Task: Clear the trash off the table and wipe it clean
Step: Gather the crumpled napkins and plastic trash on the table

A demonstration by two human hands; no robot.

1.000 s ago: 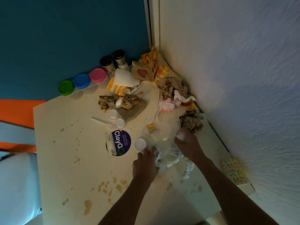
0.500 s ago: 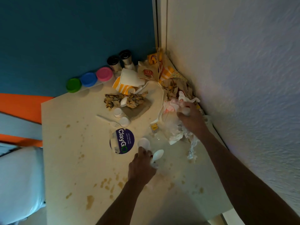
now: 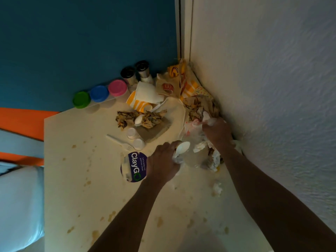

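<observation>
Trash [image 3: 183,99] is heaped in the far right corner of the tabletop [image 3: 76,179], against the white wall [image 3: 263,88] and the blue wall [image 3: 81,42]; the heap comprises printed fast-food wrappers, a yellow-striped paper cup [image 3: 135,103] lying on its side, crumpled brown paper [image 3: 140,119] and white tissue. Left hand [image 3: 162,165] is closed around a white plastic spoon [image 3: 181,149], bowl end projecting upward beyond the knuckles, and partly covers a round purple "ClayGo" sticker [image 3: 135,167]; a clear plastic item lies just beside this hand, its contents not discernible. Right hand [image 3: 217,132] is closed on crumpled white tissue [image 3: 205,120] at the wall side of the heap; further tissue [image 3: 214,157] hangs below its wrist. Two small white lidded cups [image 3: 135,138] stand upright between the brown paper and the sticker; contents are concealed by the lids; a white plastic fork [image 3: 119,141] lies flat, touching the nearer cup. Two shakers [image 3: 135,72] with dark tops stand at the blue wall; three tubs with green, blue and pink lids [image 3: 100,93] sit in a row beside them, all closed. Brown stains [image 3: 111,217] are scattered over the near tabletop; a small tissue scrap [image 3: 217,189] lies apart near the right forearm.
</observation>
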